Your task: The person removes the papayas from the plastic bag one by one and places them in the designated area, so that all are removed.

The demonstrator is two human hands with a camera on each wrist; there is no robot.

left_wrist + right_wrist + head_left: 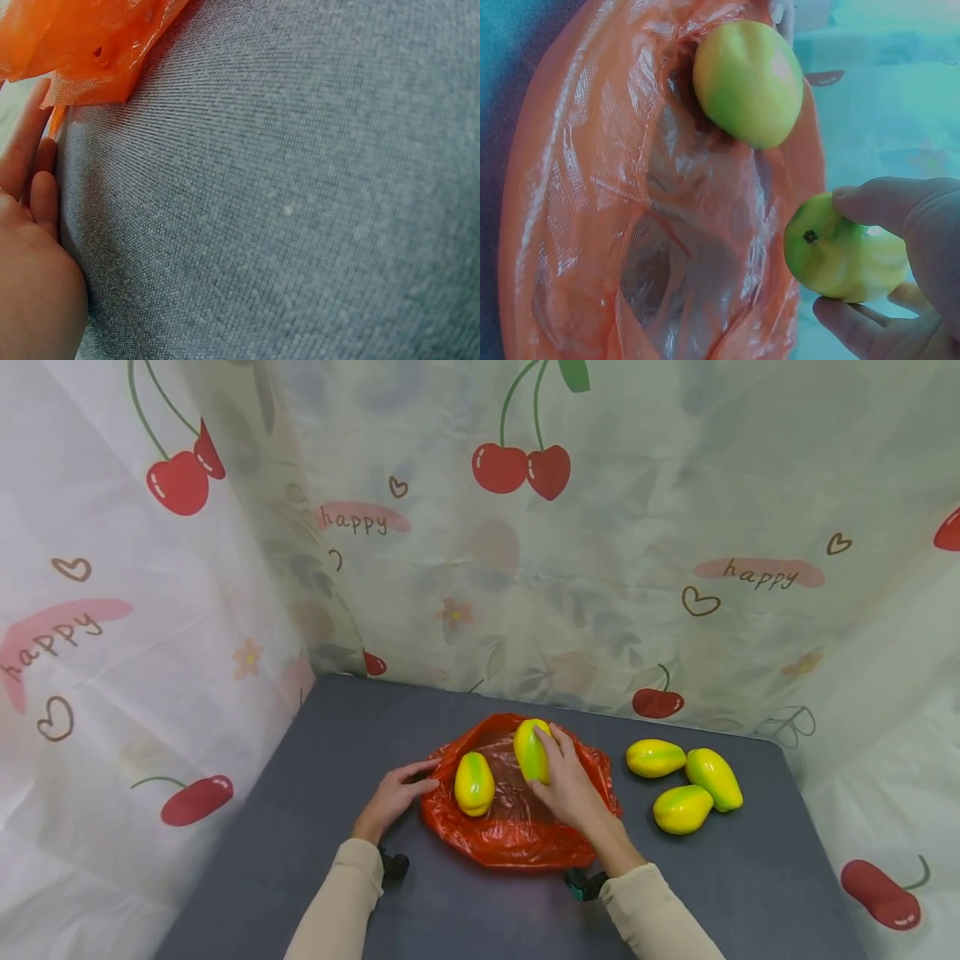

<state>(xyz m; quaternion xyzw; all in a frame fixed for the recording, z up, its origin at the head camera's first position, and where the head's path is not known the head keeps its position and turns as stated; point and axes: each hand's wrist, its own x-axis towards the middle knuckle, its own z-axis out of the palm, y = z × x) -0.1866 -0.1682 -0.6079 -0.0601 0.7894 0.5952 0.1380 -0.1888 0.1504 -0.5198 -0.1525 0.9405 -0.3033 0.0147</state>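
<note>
A red plastic bag lies spread with its mouth wide on the table. Inside its left part rests one yellow-green papaya. Another papaya is in my right hand, over the bag's far right part. The right wrist view shows thumb and fingers gripping this papaya from two sides, its dark stem spot facing the camera. At the bag's left edge is my left hand, fingertips touching the plastic. In the left wrist view that hand has extended fingers, their tips partly behind the bag's edge.
To the right of the bag, three more papayas lie close together: one at the back, one at the right and one in front. The dark grey table ends at patterned curtains behind and at the sides.
</note>
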